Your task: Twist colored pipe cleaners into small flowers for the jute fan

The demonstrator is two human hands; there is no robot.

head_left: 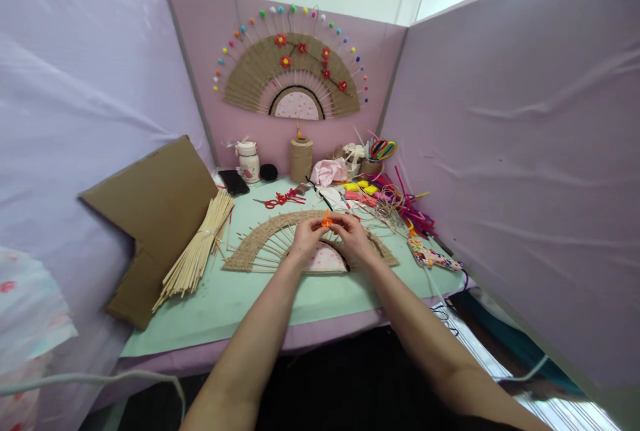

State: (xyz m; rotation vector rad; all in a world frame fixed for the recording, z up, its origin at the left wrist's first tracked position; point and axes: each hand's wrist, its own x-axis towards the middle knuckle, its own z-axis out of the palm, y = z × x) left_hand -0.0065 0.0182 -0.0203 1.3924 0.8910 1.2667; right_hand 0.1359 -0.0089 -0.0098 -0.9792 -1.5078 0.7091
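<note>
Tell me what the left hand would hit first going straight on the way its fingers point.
First the small orange craft piece, right at the fingertips of the left hand; just beyond it, probably the right hand, though depth is hard to judge.

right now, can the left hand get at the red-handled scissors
Probably yes: the scissors lie beyond the tabletop fan, nothing tall between, though the left hand holds an orange piece.
</note>
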